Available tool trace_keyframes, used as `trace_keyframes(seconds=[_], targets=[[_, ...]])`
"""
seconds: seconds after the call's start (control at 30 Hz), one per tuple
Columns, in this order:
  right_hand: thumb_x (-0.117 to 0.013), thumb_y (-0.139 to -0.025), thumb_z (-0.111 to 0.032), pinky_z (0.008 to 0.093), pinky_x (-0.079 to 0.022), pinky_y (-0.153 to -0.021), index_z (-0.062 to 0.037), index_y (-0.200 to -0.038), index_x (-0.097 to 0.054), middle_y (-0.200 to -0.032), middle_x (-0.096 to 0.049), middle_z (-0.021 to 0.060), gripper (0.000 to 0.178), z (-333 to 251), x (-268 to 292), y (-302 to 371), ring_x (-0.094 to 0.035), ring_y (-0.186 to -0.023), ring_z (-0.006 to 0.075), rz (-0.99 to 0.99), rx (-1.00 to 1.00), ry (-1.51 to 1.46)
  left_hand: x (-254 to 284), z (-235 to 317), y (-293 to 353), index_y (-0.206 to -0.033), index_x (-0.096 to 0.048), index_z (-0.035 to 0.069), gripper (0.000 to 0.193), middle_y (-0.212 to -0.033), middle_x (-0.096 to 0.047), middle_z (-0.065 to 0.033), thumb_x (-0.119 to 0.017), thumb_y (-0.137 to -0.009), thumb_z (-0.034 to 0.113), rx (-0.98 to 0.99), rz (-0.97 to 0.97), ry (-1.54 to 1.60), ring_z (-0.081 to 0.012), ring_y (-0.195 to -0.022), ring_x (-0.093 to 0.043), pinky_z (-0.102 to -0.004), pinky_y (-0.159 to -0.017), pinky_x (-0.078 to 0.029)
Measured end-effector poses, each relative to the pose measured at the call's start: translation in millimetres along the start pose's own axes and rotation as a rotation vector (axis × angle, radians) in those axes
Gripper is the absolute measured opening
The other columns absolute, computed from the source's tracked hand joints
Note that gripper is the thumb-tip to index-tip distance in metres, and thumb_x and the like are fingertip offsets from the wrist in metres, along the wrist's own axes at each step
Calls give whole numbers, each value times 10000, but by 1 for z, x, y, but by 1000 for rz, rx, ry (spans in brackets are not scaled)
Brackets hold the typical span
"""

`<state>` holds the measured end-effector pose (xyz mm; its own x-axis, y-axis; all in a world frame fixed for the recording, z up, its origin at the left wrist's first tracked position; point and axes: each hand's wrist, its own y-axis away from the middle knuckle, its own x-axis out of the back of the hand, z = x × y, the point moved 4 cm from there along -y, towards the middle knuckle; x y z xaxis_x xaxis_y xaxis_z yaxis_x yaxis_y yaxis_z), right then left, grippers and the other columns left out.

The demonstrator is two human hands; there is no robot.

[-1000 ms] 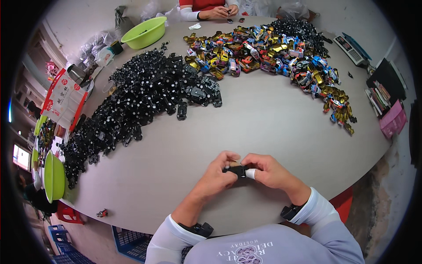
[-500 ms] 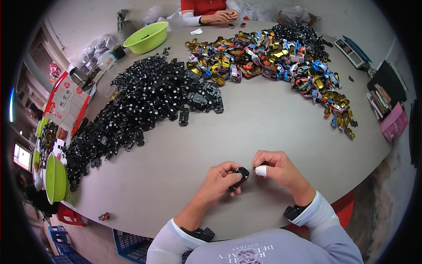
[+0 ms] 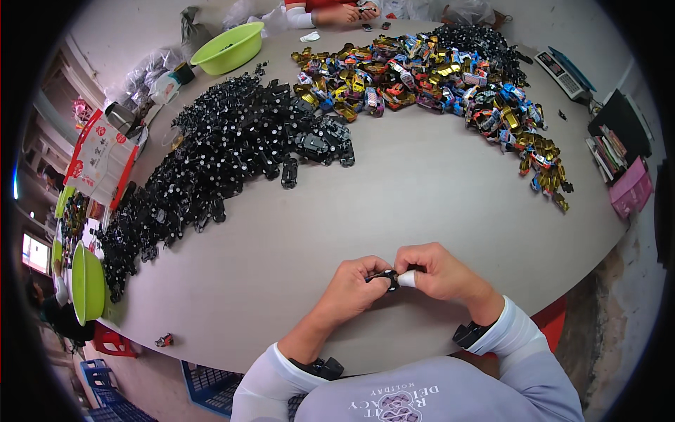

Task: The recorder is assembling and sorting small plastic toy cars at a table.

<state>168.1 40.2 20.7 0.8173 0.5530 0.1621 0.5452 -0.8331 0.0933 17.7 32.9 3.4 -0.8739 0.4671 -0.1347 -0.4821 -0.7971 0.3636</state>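
Close to the table's near edge, my left hand pinches a black toy car chassis with small wheels between thumb and fingers. My right hand is closed against the right end of that chassis, its fingertips touching or almost touching it. Whatever it pinches is hidden by the fingers. A white wrap covers one of its digits. Beyond my hands, a large heap of black chassis curves along the left, and colourful toy car bodies with gold undersides are piled at the far right.
Green basins stand at the far left and by the left edge. One small toy car lies near the front left edge. A co-worker's hands hold a small dark piece across the table. At right are a calculator-like device and a pink pouch.
My right hand has come left to meet the chassis, which is now turned with its wheels showing. The whole view has shifted slightly. Across the table, the co-worker's hands have moved a little.
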Motion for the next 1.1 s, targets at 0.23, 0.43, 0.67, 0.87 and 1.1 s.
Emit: trace_keyframes(seconds=[0.23,0.43,0.67,0.87,1.1], targets=[[-509,-761,42,271,-378,-531,-5,-767,-525,-622,-493,56,49,0,-8,2,-442,-589,112,150,94,189,0,-17,-5,-868,-597,-22,126,-672,-591,-36,-534,-783,46,-77,96,-3,-39,-470,-438,-191,-428,-348],[-545,-806,-20,194,-365,-513,-35,-783,-565,-651,-511,-45,34,13,17,-3,-457,-570,30,163,-100,-251,10,-7,-7,-873,-605,-35,129,-677,-617,-72,-548,-790,44,20,96,188,-46,-440,-432,-187,-406,-326],[-529,-733,5,267,-382,-528,-21,-741,-546,-611,-498,14,31,6,0,-4,-452,-575,97,82,39,118,6,-9,-3,-854,-612,-9,124,-625,-578,-23,-563,-785,81,-44,105,-55,-41,-460,-440,-196,-414,-329],[-532,-696,4,391,-427,-552,-43,-768,-549,-730,-570,151,87,4,-20,-1,-540,-635,349,201,171,460,8,-18,2,-806,-624,-33,191,-611,-591,-57,-572,-747,141,-58,220,-290,-95,-551,-518,-262,-521,-433],[-627,-696,-147,352,-457,-594,-46,-920,-574,-785,-581,126,252,9,3,-30,-573,-661,249,159,300,500,39,-19,66,-858,-636,6,175,-700,-606,-23,-643,-745,139,-112,378,-174,-79,-608,-533,-232,-562,-443]])
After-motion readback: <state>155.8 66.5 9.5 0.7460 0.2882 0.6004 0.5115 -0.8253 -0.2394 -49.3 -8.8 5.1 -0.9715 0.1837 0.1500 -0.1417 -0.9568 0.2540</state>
